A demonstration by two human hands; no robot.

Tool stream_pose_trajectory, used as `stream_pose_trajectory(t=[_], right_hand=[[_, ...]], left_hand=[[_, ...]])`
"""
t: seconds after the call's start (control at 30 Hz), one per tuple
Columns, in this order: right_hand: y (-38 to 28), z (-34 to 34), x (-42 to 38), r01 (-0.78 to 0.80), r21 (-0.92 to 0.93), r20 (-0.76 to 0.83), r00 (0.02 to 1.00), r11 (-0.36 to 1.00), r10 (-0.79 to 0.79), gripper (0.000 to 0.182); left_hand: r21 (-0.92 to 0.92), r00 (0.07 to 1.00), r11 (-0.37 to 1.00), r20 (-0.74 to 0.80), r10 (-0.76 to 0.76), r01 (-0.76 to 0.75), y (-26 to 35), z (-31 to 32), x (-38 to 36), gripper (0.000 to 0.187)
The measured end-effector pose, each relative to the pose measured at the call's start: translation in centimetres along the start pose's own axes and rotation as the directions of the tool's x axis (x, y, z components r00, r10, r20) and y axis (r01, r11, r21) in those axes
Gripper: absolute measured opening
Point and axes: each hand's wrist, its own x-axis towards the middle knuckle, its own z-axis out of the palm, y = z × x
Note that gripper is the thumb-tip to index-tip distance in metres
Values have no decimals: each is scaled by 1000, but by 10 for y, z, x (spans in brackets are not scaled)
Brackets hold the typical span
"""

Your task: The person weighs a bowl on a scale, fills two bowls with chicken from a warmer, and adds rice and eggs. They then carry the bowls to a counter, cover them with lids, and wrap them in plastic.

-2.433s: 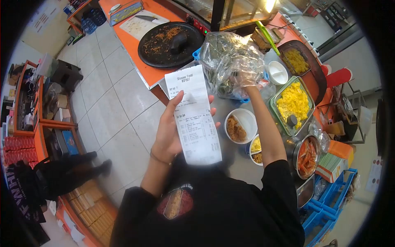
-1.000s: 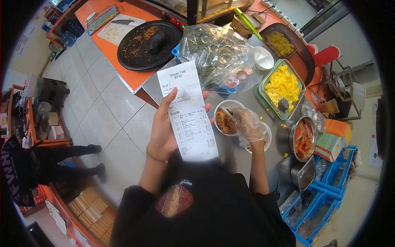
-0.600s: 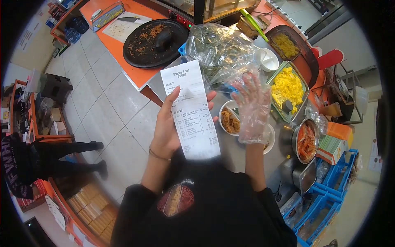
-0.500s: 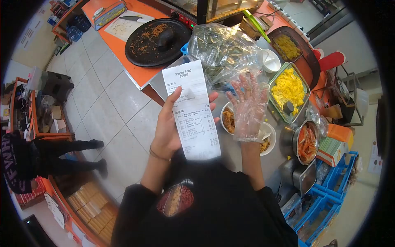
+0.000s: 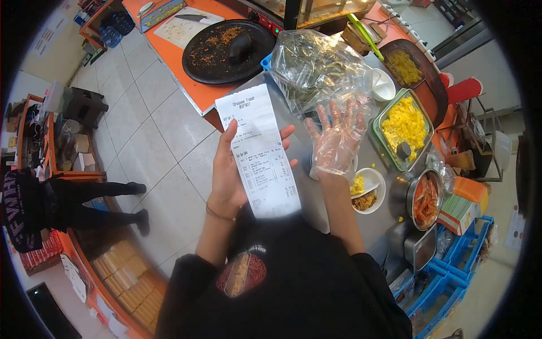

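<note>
A long printed paper receipt point(image 5: 265, 161) is gripped in my left hand point(image 5: 224, 183), the thumb over its front and the other fingers behind it. To its right is my right hand point(image 5: 334, 138) in a clear plastic glove, fingers spread and palm showing, with nothing held. Its fingertips overlap a clear plastic bag of green leaves point(image 5: 313, 73). Just below the gloved hand stands a white bowl point(image 5: 379, 204) with a divider, yellow egg on one side and brown food on the other. Another bowl is mostly hidden behind the glove.
Shredded yellow egg fills a glass dish point(image 5: 377, 131) on the right. Beyond it are a steel bowl of orange-red food point(image 5: 412, 206) and blue baskets point(image 5: 443, 277). A black stone mortar point(image 5: 195, 70) sits at the back, near a knife point(image 5: 191, 17). Another person point(image 5: 62, 200) stands at left.
My right hand has shifted slightly left and up and its fingers are spread wider, uncovering more of the lower bowl. The view has turned a little; the receipt stays in my left hand.
</note>
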Motion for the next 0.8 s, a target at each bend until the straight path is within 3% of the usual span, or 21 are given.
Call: stream_pose_trajectory(t=[0.07,0.1,0.13,0.17,0.2,0.27,0.3,0.37,0.4,0.43,0.47,0.5,0.53,0.57,0.6,0.67,0.7,0.77,0.8], right_hand=[[9,2,2,-22,13,-15,1000,1000,22,77],[20,-2,8,5,29,19,1000,1000,-5,78],[29,-5,11,34,47,50,998,998,-36,80],[36,-4,12,42,54,45,998,998,-44,80],[43,-1,12,34,37,46,998,999,-36,79],[52,11,10,51,29,34,998,998,-52,79],[55,19,7,5,-38,36,999,999,-4,79],[68,19,9,-25,-95,22,999,995,28,79],[84,6,15,165,-333,157,981,928,-118,75],[89,6,16,360,-523,315,924,772,-216,72],[94,4,16,366,-521,307,923,771,-231,72],[99,1,11,680,-482,495,732,552,-469,61],[103,3,4,893,-374,656,445,250,-609,57],[142,1,1,703,-163,404,688,692,-603,55],[157,-11,-6,711,-166,398,682,683,-614,55],[168,-25,-23,583,-658,359,799,477,-482,54],[165,-31,-30,587,-661,351,792,467,-499,54],[140,-40,-41,505,-687,369,862,522,-348,54],[130,-45,-42,506,-692,359,860,515,-362,54]], left_hand=[[56,999,998,-30,31,-30,-3,-3,-6,65],[349,988,927,-24,155,-137,-7,-10,-9,68],[609,964,761,22,266,-224,-11,-17,-11,73],[808,960,553,52,275,-202,-10,-26,-11,87],[811,963,549,61,263,-202,-15,-27,-11,87],[953,801,-108,296,520,-282,-32,-27,-13,92],[932,758,-204,363,542,-300,-41,-42,-10,87],[953,750,-140,298,590,-269,-48,-54,-9,82],[972,730,-69,214,649,-223,-49,-56,-8,77],[970,695,-44,201,691,-237,-49,-57,-5,75],[968,702,-46,210,680,-245,-47,-63,-1,75],[975,686,-87,205,699,-203,-43,-74,6,75],[979,667,-125,200,717,-160,-39,-81,13,75],[970,639,-146,237,732,-192,-39,-82,20,66],[968,647,-147,245,722,-203,-36,-91,27,66],[988,698,-147,132,703,-38,-29,-105,39,56],[974,682,-117,219,698,-193,-26,-104,42,47],[973,727,-141,230,647,-183,-30,-88,43,45],[974,761,-166,224,609,-154,-34,-84,44,44]])
